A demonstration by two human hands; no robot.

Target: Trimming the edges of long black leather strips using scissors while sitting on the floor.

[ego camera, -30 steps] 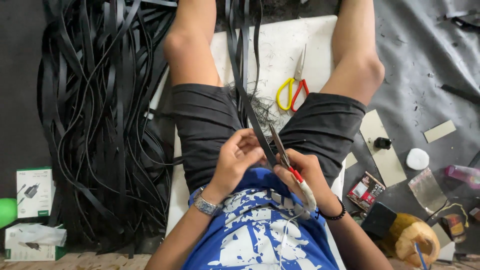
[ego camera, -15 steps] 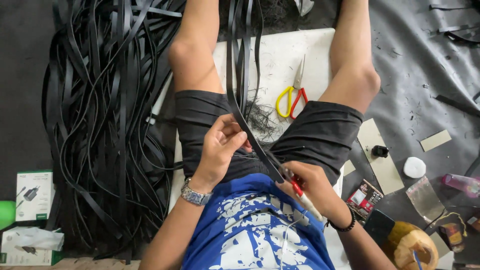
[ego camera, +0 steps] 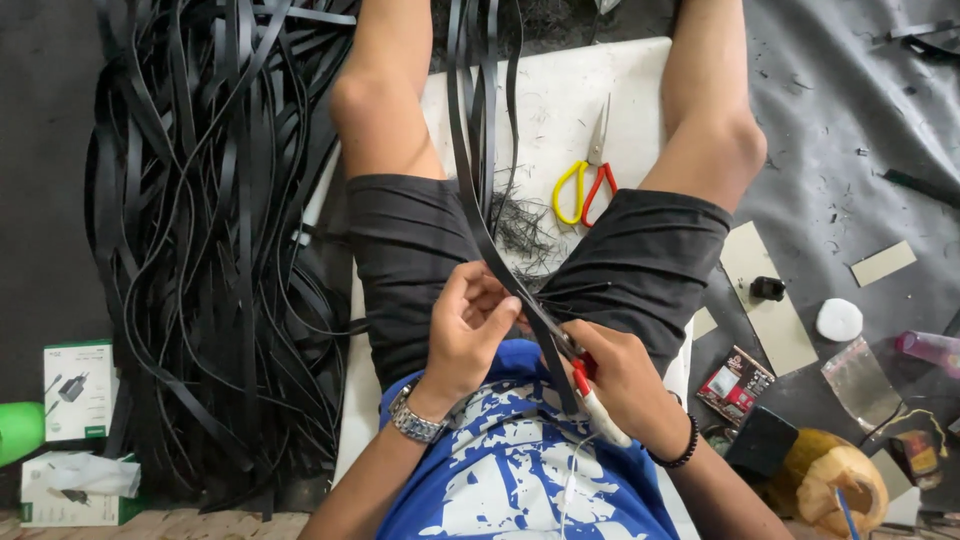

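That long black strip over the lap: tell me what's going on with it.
A seated person pinches the long black flat strip with the left hand. The right hand works red-and-white-handled scissors along the strip's edge. Thin black trimmings lie on the white board near spare yellow-and-red-handled scissors. A heap of black strips lies beside the person's leg.

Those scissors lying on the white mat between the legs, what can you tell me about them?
The scissors are a small pair with looped plastic handles, one yellow and one red, and short pale metal blades. They lie flat and shut on the white mat, between the person's knees, blades pointing away from the person and handles toward the shorts. Neither hand touches them. A tuft of thin black trimmings lies just to their left, close to the yellow handle.
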